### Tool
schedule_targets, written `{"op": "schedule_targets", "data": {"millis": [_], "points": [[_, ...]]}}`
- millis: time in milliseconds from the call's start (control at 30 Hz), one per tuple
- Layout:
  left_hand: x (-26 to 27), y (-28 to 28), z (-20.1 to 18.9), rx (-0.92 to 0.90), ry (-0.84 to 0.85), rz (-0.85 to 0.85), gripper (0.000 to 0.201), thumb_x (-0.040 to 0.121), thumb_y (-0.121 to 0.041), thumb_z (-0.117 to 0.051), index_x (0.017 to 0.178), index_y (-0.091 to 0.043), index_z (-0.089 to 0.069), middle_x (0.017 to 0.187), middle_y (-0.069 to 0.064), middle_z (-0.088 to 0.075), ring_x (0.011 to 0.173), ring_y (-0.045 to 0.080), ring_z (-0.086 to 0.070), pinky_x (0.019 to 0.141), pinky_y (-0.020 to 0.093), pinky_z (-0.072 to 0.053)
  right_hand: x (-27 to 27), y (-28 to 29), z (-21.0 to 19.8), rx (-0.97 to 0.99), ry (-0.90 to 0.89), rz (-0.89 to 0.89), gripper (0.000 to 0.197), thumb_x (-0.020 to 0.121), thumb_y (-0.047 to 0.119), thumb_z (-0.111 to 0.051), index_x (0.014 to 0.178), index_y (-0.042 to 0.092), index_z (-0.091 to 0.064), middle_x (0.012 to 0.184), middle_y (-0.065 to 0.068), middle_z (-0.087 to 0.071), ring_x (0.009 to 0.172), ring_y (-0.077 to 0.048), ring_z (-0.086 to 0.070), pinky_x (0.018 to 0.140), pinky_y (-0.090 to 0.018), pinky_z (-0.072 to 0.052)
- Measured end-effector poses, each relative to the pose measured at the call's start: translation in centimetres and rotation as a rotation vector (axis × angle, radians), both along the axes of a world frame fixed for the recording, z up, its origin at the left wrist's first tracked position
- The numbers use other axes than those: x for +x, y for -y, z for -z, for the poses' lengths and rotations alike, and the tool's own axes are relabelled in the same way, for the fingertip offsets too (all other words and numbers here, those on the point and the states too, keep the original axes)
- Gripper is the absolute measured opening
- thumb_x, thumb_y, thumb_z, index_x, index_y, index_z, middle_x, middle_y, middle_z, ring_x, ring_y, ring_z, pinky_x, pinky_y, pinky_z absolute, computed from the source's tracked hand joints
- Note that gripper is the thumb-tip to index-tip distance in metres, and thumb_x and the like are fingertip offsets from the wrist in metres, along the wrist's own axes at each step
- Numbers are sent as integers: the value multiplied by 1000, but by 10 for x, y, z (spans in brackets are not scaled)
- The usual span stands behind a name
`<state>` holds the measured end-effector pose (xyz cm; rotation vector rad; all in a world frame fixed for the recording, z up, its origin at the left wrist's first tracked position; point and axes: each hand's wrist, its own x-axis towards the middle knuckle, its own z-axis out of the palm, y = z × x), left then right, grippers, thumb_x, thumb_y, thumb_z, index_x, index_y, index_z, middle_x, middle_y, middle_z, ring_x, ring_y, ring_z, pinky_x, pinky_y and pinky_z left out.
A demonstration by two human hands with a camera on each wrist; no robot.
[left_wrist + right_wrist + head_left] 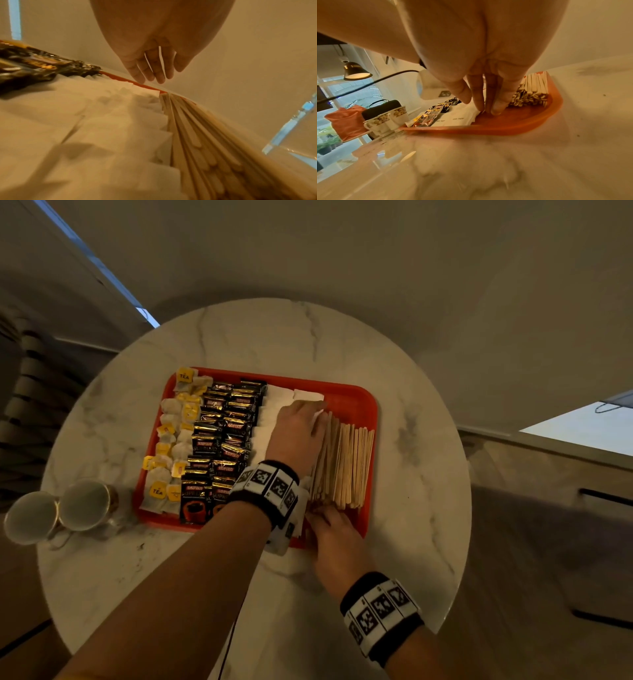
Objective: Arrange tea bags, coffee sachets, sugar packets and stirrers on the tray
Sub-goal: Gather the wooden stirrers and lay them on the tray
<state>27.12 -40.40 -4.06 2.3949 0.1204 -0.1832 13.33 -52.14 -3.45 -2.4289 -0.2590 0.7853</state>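
Marble, round and pale-veined, is what I am working over: the table (421,474) is carrying the red tray (352,398), and everything the task names is already lying on it. Tea bags (171,436) are running down its left side, coffee sachets (222,440) beside them, then the white sugar packets (274,412), and the wooden stirrers (346,463) are lying lengthwise on the right.

I am squaring the last two groups, I judge. My left hand (301,429) is hovering flat and spread, holding nothing, over the seam where sugar packets meet stirrers. My right hand (330,525) is reaching with straight fingers (496,108) to the tray's near edge, tips touching the tray floor between the packets and the stirrer ends, gripping nothing.

Next, I think, is nudging the stirrer ends flush without fanning the bundle or sliding packets under it.

Two cups (61,508) are standing off the tray's near-left corner.
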Motion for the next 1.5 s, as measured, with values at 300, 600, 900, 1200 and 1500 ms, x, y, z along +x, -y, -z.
{"op": "schedule_targets", "data": {"millis": [300,600,900,1200,1500], "points": [[10,16,33,237,-37,305,45,104,-49,-40,140,-26,-55,144,1,-54,136,26,-43,117,46,-32,3,1,5,14,60,-30,51,100,20,-52,150,15,-44,149,-5,-45,138,-25,-41,113,-32,-35],[10,32,40,211,81,338,44,103,-47,-47,136,-21,-59,136,6,-56,130,27,-46,110,45,-38,-6,25,24,-62,114,41,26,96,18,-61,120,11,-69,124,-5,-58,114,-27,-57,97,-39,-53],[5,40,45,189,130,332,36,104,-38,-51,128,-15,-64,124,11,-57,114,30,-51,100,46,-46,-3,28,25,-18,158,25,28,98,23,-58,121,10,-68,125,-7,-59,115,-28,-57,98,-38,-53],[-10,21,13,-81,74,-96,33,106,-23,-48,137,-20,-58,143,6,-46,133,18,-42,113,29,-36,16,43,6,14,258,273,16,101,26,-52,105,15,-64,107,1,-56,98,-17,-53,85,-30,-49],[-58,8,13,2,-80,-102,31,102,-18,-57,132,-15,-65,126,8,-61,108,27,-63,96,40,-55,47,42,14,-201,185,293,52,105,35,-42,151,11,-40,150,-6,-33,135,-23,-38,110,-39,-43]]}}
